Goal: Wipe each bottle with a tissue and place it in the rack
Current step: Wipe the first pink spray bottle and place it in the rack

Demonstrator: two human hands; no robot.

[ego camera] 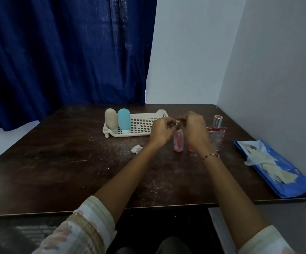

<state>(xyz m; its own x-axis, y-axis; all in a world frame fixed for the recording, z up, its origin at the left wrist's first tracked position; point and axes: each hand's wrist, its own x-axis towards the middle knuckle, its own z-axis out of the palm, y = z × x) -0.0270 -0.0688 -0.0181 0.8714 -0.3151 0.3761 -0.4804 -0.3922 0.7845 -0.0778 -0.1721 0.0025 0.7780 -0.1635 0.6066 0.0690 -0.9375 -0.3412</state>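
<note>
Left hand [160, 130] and right hand [194, 130] curl at the top of the pink bottle [178, 143], hold unclear; best to steady its base while wiping.

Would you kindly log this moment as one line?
left hand, right hand: at pink bottle top | rack: beige bottle, blue bottle | crumpled tissue: on table

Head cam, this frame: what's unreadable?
1. Head view: whether the left hand and right hand pinch anything between their fingers. The spot is motion-blurred and too small.
2. Pink bottle: its top is hidden behind both hands.
3. Orange bottle: mostly hidden behind the right wrist.
4. Glass bottle: its body is blurred.
</note>
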